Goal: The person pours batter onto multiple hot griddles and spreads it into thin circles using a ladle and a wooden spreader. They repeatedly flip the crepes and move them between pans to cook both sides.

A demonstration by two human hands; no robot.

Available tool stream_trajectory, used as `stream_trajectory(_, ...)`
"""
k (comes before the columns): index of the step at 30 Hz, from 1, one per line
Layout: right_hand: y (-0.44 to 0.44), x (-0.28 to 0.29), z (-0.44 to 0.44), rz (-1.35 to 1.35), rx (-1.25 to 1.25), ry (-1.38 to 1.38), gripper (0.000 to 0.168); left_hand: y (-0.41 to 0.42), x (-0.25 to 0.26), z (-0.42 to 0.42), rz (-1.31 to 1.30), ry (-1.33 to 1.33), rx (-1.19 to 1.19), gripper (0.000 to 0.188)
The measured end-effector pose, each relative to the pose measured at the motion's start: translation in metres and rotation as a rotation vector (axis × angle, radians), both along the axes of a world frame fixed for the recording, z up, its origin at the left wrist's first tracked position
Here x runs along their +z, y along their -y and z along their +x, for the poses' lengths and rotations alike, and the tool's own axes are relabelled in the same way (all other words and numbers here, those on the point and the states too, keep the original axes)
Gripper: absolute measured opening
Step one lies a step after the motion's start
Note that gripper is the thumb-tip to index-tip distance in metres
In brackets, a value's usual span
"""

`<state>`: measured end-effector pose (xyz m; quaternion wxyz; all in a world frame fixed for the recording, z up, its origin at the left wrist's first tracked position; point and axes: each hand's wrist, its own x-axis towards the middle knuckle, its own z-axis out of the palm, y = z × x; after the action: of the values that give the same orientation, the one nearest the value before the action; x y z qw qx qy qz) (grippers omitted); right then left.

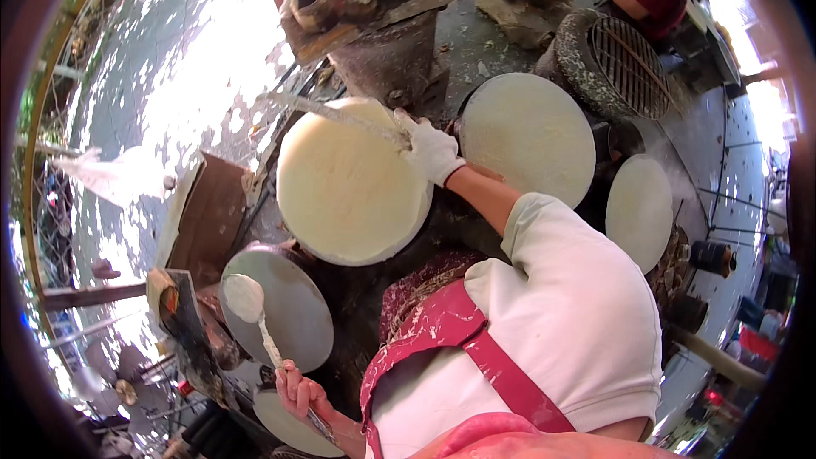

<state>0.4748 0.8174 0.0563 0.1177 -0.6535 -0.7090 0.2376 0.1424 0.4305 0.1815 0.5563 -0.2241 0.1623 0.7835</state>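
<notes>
My right hand (433,152), in a white glove, grips a long flat stick (338,116) crusted with dried batter. The stick reaches left across the upper part of a round pan-like surface (354,191) covered with a thick cream-coloured layer. Bare, my left hand (302,390) holds a ladle (245,298) by its batter-coated handle. Its pale, batter-coated round head appears over the left edge of a smaller greyish round surface (293,312). Another pale disc (528,137) lies right of my gloved hand.
More pale discs stand at the right (639,213) and bottom (293,424). A round stove with a metal grate (628,67) is at upper right, near a seated person (656,0). A cardboard sheet (210,220) and a fan (126,389) are on the left.
</notes>
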Motion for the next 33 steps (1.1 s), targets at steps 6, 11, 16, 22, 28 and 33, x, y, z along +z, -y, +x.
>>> stream_trajectory(6,-0.005,-0.002,0.001,-0.226,-0.101,-0.076,0.065,-0.047,0.014,0.005,0.079,-0.047,-0.249,0.033)
stream_trajectory(11,0.009,0.020,-0.026,-0.028,-0.108,-0.297,0.049,-0.064,0.006,-0.014,0.089,-0.115,-0.395,0.033)
stream_trajectory(16,0.025,0.091,-0.031,-0.061,-0.154,-0.540,0.047,-0.082,-0.010,-0.027,0.035,-0.167,-0.463,0.032)
stream_trajectory(22,0.007,0.125,0.095,-0.032,-0.135,-0.652,0.048,-0.090,-0.006,0.004,-0.021,-0.224,-0.475,0.030)
stream_trajectory(28,-0.017,0.258,0.328,0.292,-0.124,0.147,0.048,-0.091,-0.004,0.063,0.025,-0.203,-0.488,0.031)
stream_trajectory(33,-0.043,0.346,0.441,0.538,-0.133,0.598,0.032,-0.081,0.000,0.148,0.043,-0.090,-0.333,0.031)
